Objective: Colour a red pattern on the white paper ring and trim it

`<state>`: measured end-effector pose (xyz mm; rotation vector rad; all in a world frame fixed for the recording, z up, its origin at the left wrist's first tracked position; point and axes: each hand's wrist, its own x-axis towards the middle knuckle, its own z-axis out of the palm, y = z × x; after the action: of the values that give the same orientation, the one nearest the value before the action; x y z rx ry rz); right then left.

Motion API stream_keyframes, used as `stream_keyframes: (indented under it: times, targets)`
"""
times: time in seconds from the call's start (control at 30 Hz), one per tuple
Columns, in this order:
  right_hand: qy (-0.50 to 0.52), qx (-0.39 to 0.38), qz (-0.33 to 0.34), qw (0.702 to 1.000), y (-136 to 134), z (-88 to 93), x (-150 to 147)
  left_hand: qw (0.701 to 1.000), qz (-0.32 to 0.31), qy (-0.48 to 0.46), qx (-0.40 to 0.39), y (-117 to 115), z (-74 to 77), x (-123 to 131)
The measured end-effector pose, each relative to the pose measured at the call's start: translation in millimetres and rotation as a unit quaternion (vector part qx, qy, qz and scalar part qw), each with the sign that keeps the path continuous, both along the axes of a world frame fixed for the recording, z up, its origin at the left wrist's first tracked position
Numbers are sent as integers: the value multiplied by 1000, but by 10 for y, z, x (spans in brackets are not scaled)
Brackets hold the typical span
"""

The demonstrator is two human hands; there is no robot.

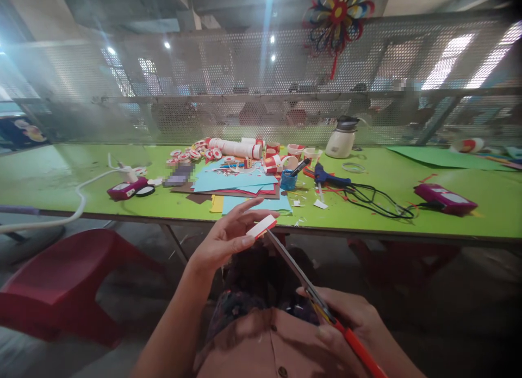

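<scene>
A small white strip with a red edge is held between the thumb and fingers of my left hand, just in front of the table edge. My right hand is wrapped round the red-handled scissors. Their long metal blades point up and left, and the tips touch or nearly touch the red edge of the strip. Both hands are over my lap.
The green table bears light-blue sheets, a glue gun with a black cable, a blue cup, rolled white-and-red pieces and a kettle. A red stool stands at left.
</scene>
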<state>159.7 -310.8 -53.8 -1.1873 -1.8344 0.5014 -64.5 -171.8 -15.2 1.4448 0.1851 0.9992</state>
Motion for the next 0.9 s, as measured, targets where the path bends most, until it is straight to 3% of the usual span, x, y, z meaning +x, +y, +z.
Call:
stream_keyframes:
  times: [0.4, 0.6, 0.9]
  targets:
    - [-24, -75, -9, 997, 28, 151, -85, 999, 29, 9, -33, 46, -91, -22]
    - [15, -167, -31, 985, 9, 97, -127, 998, 1, 9, -55, 59, -150, -22]
    - [49, -192, 0, 980, 19, -31, -78, 997, -2, -7, -76, 114, -231, -50]
